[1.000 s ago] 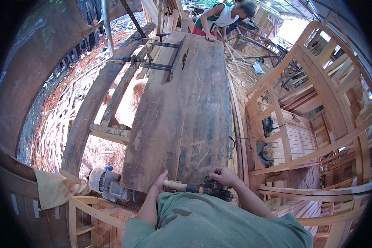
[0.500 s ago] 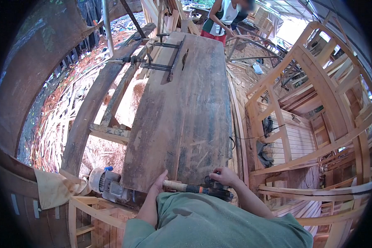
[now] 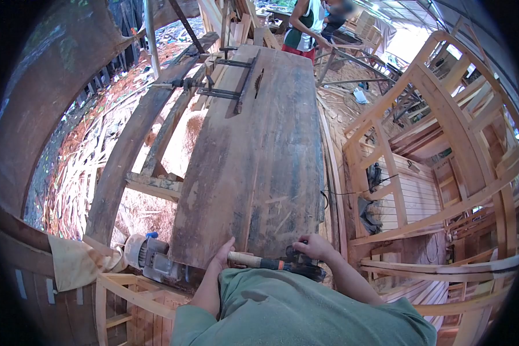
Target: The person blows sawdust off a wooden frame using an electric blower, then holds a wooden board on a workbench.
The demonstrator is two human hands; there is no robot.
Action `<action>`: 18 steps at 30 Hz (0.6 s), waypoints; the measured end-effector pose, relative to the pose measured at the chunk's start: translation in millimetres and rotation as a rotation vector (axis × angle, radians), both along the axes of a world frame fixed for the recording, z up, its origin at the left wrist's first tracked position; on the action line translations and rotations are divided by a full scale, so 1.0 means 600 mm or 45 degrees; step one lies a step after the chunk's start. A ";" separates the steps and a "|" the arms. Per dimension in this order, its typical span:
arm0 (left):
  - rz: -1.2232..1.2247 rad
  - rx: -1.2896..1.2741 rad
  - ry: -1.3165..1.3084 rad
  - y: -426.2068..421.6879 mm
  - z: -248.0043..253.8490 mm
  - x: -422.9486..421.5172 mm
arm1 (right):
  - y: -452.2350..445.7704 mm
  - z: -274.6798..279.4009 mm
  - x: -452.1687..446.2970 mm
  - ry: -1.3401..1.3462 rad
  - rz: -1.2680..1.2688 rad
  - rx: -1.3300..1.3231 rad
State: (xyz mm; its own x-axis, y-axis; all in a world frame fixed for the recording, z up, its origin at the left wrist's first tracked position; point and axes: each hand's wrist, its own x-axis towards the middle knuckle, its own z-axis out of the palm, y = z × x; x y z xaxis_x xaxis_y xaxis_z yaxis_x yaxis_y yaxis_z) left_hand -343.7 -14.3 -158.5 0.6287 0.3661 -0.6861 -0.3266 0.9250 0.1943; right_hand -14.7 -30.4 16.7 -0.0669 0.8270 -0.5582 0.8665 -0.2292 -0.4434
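My left hand (image 3: 221, 254) rests at the near edge of a long worn wooden saw table (image 3: 245, 167), its visible fingers stretched out. Beside its palm is the pale end of a dark tool (image 3: 300, 269) with an orange ring, lying across the edge just in front of my shirt. My right hand (image 3: 313, 247) is closed over a dark knob-like part at the tool's right end. The tool's exact kind is unclear, and my shirt hides its underside. Farther up the table a toothed saw blade (image 3: 259, 83) sticks out of a slot.
A clamped fence bar (image 3: 247, 83) lies left of the blade. An electric motor (image 3: 150, 255) sits at the table's near left. Wooden chair-like frames (image 3: 395, 190) crowd the right. Sawdust and offcuts (image 3: 89, 167) cover the left ground. Another person (image 3: 305, 29) stands beyond the far end.
The person at the far end has shifted slightly, and someone behind shows more. My hands and the tool stay in place.
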 end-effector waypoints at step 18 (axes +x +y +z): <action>0.001 -0.014 -0.002 0.000 -0.003 0.001 | -0.003 0.001 -0.003 -0.055 -0.095 -0.035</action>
